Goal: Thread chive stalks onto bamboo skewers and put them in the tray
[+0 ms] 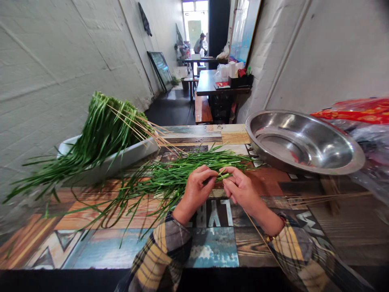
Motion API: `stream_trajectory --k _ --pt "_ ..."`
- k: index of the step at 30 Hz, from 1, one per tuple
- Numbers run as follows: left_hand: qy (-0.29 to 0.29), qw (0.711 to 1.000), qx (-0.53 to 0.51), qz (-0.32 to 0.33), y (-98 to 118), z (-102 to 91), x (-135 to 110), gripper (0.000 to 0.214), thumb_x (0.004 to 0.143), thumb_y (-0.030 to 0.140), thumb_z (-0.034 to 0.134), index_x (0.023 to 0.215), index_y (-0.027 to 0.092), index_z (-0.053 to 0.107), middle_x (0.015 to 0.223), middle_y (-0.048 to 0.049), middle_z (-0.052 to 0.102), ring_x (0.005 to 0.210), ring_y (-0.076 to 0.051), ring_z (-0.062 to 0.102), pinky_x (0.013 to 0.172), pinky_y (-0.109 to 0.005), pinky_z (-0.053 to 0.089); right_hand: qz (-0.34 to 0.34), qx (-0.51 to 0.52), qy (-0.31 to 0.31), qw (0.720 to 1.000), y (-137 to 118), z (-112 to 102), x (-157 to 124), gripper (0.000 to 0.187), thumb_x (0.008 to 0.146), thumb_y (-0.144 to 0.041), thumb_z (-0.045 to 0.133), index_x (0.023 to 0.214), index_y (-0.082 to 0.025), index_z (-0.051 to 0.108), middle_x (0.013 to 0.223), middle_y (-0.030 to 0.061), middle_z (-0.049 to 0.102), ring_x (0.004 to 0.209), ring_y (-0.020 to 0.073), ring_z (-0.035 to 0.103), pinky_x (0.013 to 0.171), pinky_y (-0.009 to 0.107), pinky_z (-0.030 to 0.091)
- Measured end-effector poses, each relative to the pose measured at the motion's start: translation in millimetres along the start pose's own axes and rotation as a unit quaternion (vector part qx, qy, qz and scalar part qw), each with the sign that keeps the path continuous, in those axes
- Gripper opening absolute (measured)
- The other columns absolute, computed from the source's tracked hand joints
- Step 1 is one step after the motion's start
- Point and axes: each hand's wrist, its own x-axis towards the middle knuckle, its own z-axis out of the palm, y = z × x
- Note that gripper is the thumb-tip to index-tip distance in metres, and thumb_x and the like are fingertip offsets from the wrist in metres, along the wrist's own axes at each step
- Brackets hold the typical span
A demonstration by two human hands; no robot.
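Over the middle of the table, my left hand [199,188] is closed, thumb and forefinger pinching green garlic chives [173,174] at their pale stem ends. Close beside it, my right hand [240,184] is closed too, its fingertips at the same few stems. A thin bamboo skewer [258,233] slants from beneath my right palm toward the lower right; its upper end is hidden by the hand. The loose pile of chives spreads behind and left of both hands, leaves trailing toward the front edge.
Left, a white tray [121,162] bears a stack of skewered chives [112,121], sticks pointing right. A steel basin [304,142] stands at the right, with more bamboo skewers [331,198] before it and plastic bags [364,134] beside it. A person [199,44] is far back beyond other tables.
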Motion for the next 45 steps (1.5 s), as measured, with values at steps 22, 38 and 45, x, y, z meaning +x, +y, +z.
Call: stream_trajectory --k 22,38,45 --pt "-0.121 0.977 0.173 0.003 7.4 -8.6 1.2 0.023 0.092 0.032 0.052 0.086 0.022 0.072 0.079 -0.0027 0.07 0.079 -0.018 0.056 0.072 -0.032 0.035 -0.024 -0.059 0.021 0.998 0.9 -2.5 1.5 0.025 0.089 -0.042 0.053 0.089 -0.017 0.053 0.051 -0.0076 0.053 0.033 0.0053 0.042 0.035 0.017 0.031" --pt "-0.171 0.958 0.204 -0.111 -12.8 -6.2 -2.9 0.009 0.08 0.02 0.063 0.083 0.019 0.072 0.08 -0.003 0.061 0.076 -0.016 0.057 0.067 -0.026 0.041 -0.034 -0.177 -0.005 0.984 5.7 -3.0 0.7 0.018 0.09 -0.034 0.051 0.079 -0.019 0.054 0.05 -0.0048 0.057 0.034 0.0073 0.047 0.036 0.018 0.035" --pt "-0.072 0.98 0.162 -0.084 -13.9 -8.6 -0.4 0.011 0.076 0.008 0.055 0.074 0.016 0.061 0.082 -0.0032 0.058 0.078 -0.015 0.054 0.071 -0.027 0.043 -0.037 -0.149 0.009 0.988 8.9 -6.4 2.5 0.021 0.09 -0.038 0.052 0.08 -0.019 0.054 0.053 -0.0044 0.059 0.034 0.0074 0.048 0.037 0.019 0.035"
